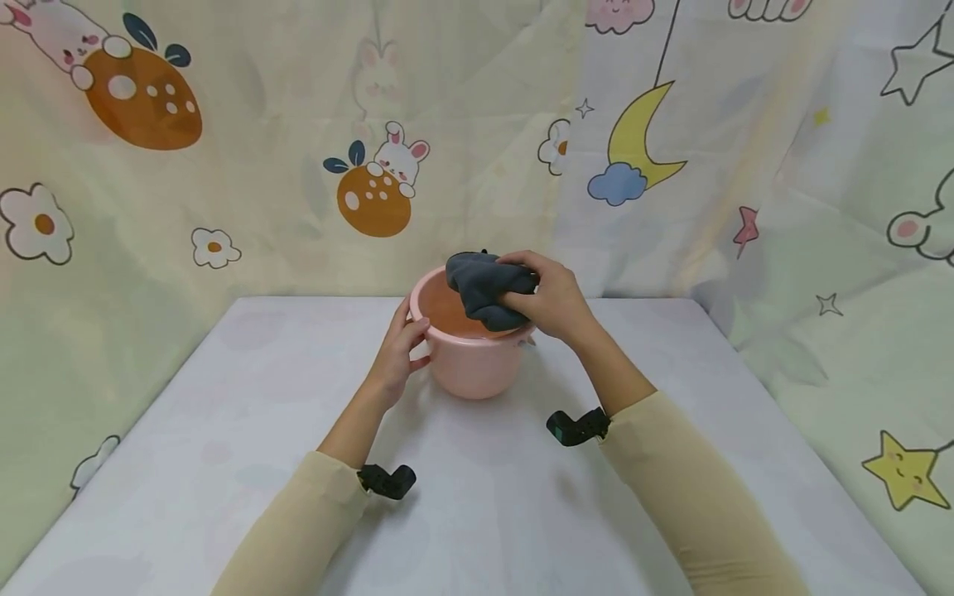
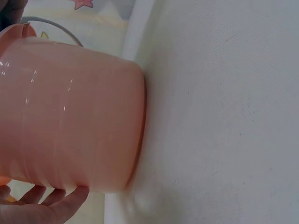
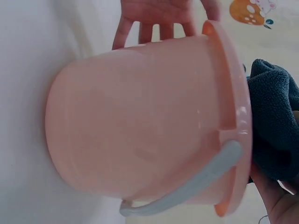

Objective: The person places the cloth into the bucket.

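Observation:
A pink bucket (image 1: pixel 475 368) with a grey handle (image 3: pixel 187 186) stands upright on the white table. My left hand (image 1: pixel 393 356) steadies its left side. In the right wrist view the spread, mostly straight fingers (image 3: pixel 163 31) of that hand touch the bucket wall, with the thumb up by the rim. A bunched dark blue-grey towel (image 1: pixel 484 285) hangs over the bucket's mouth, overlapping the right part of the rim. My right hand (image 1: pixel 547 298) grips the towel between thumb and fingers. The inside of the bucket shows only in part.
The white table (image 1: pixel 224 463) spreads around the bucket on all sides. Behind it and at the right hang cloth sheets (image 1: pixel 283 149) printed with rabbits, flowers and stars. Both wrists wear small black cameras (image 1: pixel 387 482).

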A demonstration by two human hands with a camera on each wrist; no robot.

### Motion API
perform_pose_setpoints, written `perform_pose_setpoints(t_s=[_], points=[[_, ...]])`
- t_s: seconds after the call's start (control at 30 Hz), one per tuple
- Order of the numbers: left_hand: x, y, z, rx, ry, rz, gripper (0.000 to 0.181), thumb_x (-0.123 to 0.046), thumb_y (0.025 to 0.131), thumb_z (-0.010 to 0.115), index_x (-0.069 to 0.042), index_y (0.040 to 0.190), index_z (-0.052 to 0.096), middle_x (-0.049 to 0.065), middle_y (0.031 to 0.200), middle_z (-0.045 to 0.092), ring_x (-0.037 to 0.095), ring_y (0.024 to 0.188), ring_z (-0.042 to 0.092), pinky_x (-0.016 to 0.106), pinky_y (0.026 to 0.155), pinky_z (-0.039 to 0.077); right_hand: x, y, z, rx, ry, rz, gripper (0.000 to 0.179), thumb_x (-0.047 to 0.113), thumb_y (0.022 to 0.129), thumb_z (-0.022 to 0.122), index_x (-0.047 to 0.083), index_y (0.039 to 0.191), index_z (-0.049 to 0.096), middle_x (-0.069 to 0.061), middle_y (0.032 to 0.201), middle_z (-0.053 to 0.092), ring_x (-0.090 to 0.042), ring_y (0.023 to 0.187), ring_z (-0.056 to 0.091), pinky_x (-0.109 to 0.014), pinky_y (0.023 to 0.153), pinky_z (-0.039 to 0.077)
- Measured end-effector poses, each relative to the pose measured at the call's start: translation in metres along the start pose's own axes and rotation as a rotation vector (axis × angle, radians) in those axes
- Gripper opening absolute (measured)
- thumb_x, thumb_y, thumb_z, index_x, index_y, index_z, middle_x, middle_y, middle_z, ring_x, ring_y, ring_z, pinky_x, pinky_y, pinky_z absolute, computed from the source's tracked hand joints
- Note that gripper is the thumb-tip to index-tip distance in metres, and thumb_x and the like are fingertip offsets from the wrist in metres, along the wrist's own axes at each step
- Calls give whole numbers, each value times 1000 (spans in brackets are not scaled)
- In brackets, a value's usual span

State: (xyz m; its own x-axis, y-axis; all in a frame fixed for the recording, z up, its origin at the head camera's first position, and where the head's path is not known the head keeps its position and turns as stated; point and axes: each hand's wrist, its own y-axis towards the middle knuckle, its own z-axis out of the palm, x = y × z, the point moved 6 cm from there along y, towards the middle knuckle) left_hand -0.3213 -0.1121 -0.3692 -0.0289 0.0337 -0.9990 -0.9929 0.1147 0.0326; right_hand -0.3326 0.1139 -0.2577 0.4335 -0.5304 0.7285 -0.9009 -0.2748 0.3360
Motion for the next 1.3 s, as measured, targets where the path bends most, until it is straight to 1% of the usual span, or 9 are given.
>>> perform_pose_setpoints(t_s=[0.1, 0.23, 0.4, 0.53, 0.67, 0.77, 0.9, 1.1, 1.3], points=[[0, 0, -1, -7, -7, 6, 65, -37, 104, 42, -40, 165, 19, 1, 170, 24, 35, 152, 33, 67, 115, 36, -4, 6, 9, 30, -10, 9, 48, 16, 90, 77, 16, 136, 64, -12, 142, 62, -34, 128, 59, -54, 106, 49], [1, 0, -1, -4, -6, 3, 66, -37, 103, 43, -40, 165, 19, 0, 170, 23, 34, 152, 33, 67, 115, 36, -10, 9, 16, 28, -23, 25, 47, 17, 90, 78, 18, 135, 65, -12, 142, 63, -35, 128, 60, -53, 106, 49], [1, 1, 0, -5, -6, 0, 64, -36, 104, 42, -40, 164, 19, 0, 169, 25, 33, 152, 34, 66, 115, 37, -11, 12, 24, 32, -46, 0, 46, 17, 89, 79, 17, 134, 66, -12, 142, 63, -34, 129, 59, -52, 107, 49], [-1, 0, 1, -3, -22, 4, 66, -36, 103, 43, -38, 165, 19, 4, 165, 30, 32, 151, 36, 66, 115, 36, -12, 16, 32, 68, -133, -25, 45, 18, 89, 78, 18, 133, 67, -10, 142, 63, -32, 132, 58, -51, 110, 47], [0, -1, 2, -4, -42, 4, 67, -35, 103, 43, -34, 165, 18, 11, 159, 36, 32, 150, 37, 65, 116, 37, -13, 19, 38, 117, -222, -18, 46, 20, 89, 78, 19, 134, 67, -7, 141, 64, -29, 134, 57, -50, 113, 45], [0, 0, 2, -10, -44, 5, 67, -35, 103, 43, -33, 166, 18, 12, 159, 36, 32, 150, 37, 64, 116, 37, -12, 21, 41, 136, -255, -16, 46, 20, 90, 78, 18, 134, 66, -5, 140, 65, -28, 134, 57, -49, 114, 44], [0, 0, 2, -11, -38, 0, 68, -36, 103, 43, -33, 166, 17, 10, 161, 35, 31, 150, 37, 64, 116, 38, -10, 25, 43, 158, -290, -11, 45, 22, 90, 78, 18, 134, 66, -5, 139, 66, -27, 133, 58, -47, 114, 44], [1, 1, 1, -6, -22, -3, 69, -37, 102, 44, -34, 166, 16, 6, 166, 28, 30, 152, 36, 63, 116, 37, -9, 29, 48, 199, -352, 7, 42, 29, 90, 78, 20, 130, 68, -2, 135, 67, -26, 131, 58, -46, 113, 44], [3, 2, 0, 1, -52, -1, 69, -36, 102, 44, -34, 166, 17, 7, 165, 29, 29, 152, 36, 63, 116, 37, -11, 32, 52, 259, -425, 34, 42, 30, 91, 78, 22, 131, 66, 0, 134, 67, -25, 130, 58, -49, 113, 44]])
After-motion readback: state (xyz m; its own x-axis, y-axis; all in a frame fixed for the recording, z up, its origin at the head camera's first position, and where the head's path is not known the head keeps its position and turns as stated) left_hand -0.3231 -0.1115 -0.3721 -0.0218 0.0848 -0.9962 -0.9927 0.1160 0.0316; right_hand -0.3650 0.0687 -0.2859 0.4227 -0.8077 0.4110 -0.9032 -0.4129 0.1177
